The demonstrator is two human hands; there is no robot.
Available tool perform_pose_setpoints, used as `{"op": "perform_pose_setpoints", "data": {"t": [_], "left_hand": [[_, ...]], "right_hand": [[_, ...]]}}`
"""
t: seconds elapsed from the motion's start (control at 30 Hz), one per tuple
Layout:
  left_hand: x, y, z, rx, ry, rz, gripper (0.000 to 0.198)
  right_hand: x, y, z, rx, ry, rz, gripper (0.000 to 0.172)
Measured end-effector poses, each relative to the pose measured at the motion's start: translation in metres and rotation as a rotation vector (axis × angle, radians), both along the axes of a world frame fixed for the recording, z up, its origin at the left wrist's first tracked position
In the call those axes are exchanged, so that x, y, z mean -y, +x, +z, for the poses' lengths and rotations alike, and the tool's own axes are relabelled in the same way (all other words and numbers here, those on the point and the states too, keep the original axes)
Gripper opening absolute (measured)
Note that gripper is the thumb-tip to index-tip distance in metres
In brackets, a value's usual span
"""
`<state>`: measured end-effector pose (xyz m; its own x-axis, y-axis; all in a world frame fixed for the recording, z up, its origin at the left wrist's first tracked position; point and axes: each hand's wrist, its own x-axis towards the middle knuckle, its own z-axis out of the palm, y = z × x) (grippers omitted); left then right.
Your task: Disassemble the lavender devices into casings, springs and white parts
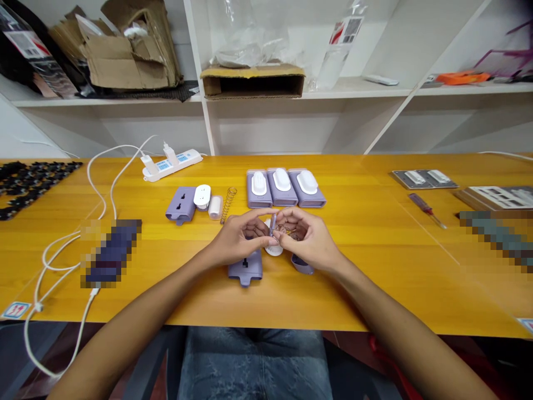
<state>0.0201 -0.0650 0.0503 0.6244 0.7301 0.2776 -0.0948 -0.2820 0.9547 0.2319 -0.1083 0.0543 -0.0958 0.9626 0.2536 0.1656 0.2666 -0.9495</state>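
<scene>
Both my hands meet at the middle of the yellow table (pixel 375 266). My left hand (pixel 239 236) and my right hand (pixel 308 236) pinch together a small thin purple part (pixel 272 224), held upright between the fingertips. Below my left hand lies a purple housing piece (pixel 245 270). A white round part (pixel 273 250) rests under the fingers, and another purple piece (pixel 302 264) lies under my right hand.
Three assembled purple units (pixel 283 189) stand in a row behind my hands. To their left are a purple shell (pixel 181 204), white parts (pixel 202 196) and a spring (pixel 228 204). A power strip (pixel 170 164) with white cables is at far left, a screwdriver (pixel 427 209) at right.
</scene>
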Motion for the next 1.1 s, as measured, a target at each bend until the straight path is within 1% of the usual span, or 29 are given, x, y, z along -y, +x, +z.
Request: {"op": "perform_pose_setpoints", "data": {"t": [0.23,0.33,0.43,0.5,0.6,0.67,0.73,0.8,1.0,1.1], "left_hand": [[-0.003,-0.002,0.003,-0.003,-0.070,0.014,0.064],[-0.004,-0.003,0.006,-0.002,-0.149,-0.009,0.067],[-0.007,-0.004,0.009,0.002,-0.247,-0.042,0.075],[-0.008,-0.005,0.011,0.004,-0.285,-0.067,0.079],[-0.009,-0.007,0.013,0.005,-0.315,-0.093,0.080],[-0.009,-0.007,0.015,0.014,-0.326,-0.089,0.078],[-0.009,-0.008,0.016,0.021,-0.323,-0.071,0.075],[-0.009,-0.008,0.018,0.019,-0.313,-0.059,0.073],[-0.009,-0.008,0.013,-0.026,-0.328,-0.055,0.080],[-0.010,-0.008,0.009,-0.042,-0.290,-0.054,0.080]], "right_hand": [[0.001,-0.002,-0.003,0.093,0.124,-0.065,0.031],[0.002,-0.003,-0.006,0.106,0.209,-0.036,0.031],[0.003,-0.003,-0.008,0.196,0.347,-0.027,0.030],[0.003,-0.003,-0.008,0.298,0.479,-0.048,0.028],[0.003,-0.003,-0.006,0.411,0.667,-0.067,0.024],[0.003,-0.003,-0.004,0.446,0.737,-0.059,0.018],[0.001,-0.004,-0.003,0.449,0.760,-0.048,0.012],[0.001,-0.004,-0.002,0.435,0.761,-0.040,0.011],[0.001,-0.006,-0.003,0.421,0.784,-0.005,0.015],[0.001,-0.005,-0.005,0.420,0.794,-0.018,0.018]]}}
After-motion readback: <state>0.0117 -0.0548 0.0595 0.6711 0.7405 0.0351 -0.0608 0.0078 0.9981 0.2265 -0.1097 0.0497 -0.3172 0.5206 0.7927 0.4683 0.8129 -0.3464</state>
